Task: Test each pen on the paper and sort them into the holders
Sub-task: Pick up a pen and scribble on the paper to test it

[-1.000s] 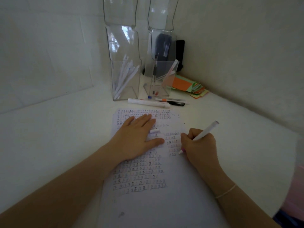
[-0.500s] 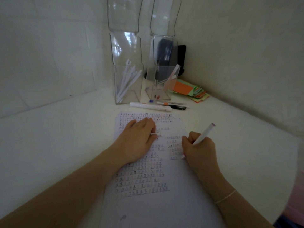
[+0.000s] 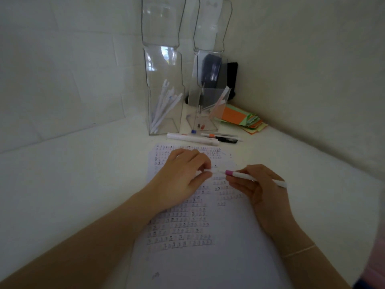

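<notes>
Over at the left of centre, the left hand (image 3: 183,176) is hovering low over the paper (image 3: 200,243), its fingers curling in and pinching a small white cap (image 3: 210,170) between thumb and fingertips. The sheet itself is running from the middle of the frame down to the bottom edge, rows of little test marks covering its upper half. Up above, in the upper centre, the left holder (image 3: 164,90) is standing upright on the white desk (image 3: 62,184) with a cluster of white pens (image 3: 164,109) leaning inside it, and just beside it the right holder (image 3: 210,94) is carrying only a few pens, one slanting against its right wall. In front of both holders, loose pens (image 3: 200,138) are lying in a row on the desk. Moving right, the right hand (image 3: 258,186) is gripping a white pen (image 3: 258,177) nearly level, its pink end pointing left toward the cap, close to it but whether touching is blurred. Further right, in the corner, a stack of coloured paper notes (image 3: 243,119) is lying flat.
</notes>
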